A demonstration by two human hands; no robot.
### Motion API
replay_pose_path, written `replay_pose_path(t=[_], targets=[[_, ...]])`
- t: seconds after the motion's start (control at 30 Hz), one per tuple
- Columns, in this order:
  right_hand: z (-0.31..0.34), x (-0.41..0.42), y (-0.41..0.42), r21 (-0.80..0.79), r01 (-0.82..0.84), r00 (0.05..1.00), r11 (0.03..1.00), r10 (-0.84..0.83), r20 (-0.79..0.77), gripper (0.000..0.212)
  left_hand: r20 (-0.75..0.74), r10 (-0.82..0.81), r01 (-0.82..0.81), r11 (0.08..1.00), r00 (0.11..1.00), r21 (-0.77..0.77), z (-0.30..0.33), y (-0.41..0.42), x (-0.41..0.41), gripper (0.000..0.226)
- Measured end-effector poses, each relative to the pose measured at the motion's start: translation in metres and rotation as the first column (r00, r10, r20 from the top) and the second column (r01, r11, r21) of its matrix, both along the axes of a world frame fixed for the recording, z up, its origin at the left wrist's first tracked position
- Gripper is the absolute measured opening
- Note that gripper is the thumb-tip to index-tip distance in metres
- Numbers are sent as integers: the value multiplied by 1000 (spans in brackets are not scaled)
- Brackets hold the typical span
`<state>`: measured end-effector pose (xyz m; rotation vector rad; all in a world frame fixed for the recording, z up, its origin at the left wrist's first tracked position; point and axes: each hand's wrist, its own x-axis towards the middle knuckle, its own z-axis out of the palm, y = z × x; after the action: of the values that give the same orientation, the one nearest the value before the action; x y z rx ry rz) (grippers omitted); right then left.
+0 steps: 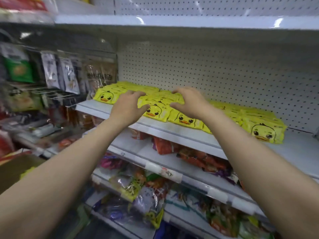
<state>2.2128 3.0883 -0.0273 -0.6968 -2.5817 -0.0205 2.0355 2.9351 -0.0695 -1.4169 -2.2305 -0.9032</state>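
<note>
Yellow packets printed with a duck face lie in stacks along a white shelf [172, 131] at chest height. My left hand [128, 105] and my right hand [189, 101] reach in side by side and close on the middle stack of duck packets [159, 100] from its left and right ends. On each hand the fingers curl over the top of the stack and the thumb sits at its front edge. More duck packets lie at the left end [105, 96] and at the right end [264, 130] of the shelf.
A white pegboard [215, 69] backs the shelf, and another shelf [172, 21] runs overhead. Hanging snack bags [69, 75] fill wire hooks to the left. The lower shelves [172, 173] hold mixed colourful snack packets.
</note>
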Motion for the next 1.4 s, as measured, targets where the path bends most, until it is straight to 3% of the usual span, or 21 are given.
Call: replay_pose_path(t=[0.33, 0.57, 0.9, 1.2, 1.4], targets=[[-23, -127, -110, 34, -243, 969, 969, 244, -37, 48, -64, 157, -159, 987, 986, -29, -18, -135, -99, 53], [-47, -242, -138, 31, -355, 935, 934, 355, 1, 49, -84, 271, -274, 961, 959, -37, -42, -176, -183, 50], [-78, -446, -164, -99, -499, 860, 861, 506, 61, 49, -47, 408, -410, 900, 912, -149, -60, -213, -350, 51], [-141, -605, -197, -196, -461, 845, 865, 496, 201, 51, 16, 377, -366, 907, 926, -208, -124, -248, -510, 47], [-212, -709, -220, -324, -272, 879, 906, 371, 299, 53, 126, 257, -198, 913, 958, -356, -193, -259, -638, 51]])
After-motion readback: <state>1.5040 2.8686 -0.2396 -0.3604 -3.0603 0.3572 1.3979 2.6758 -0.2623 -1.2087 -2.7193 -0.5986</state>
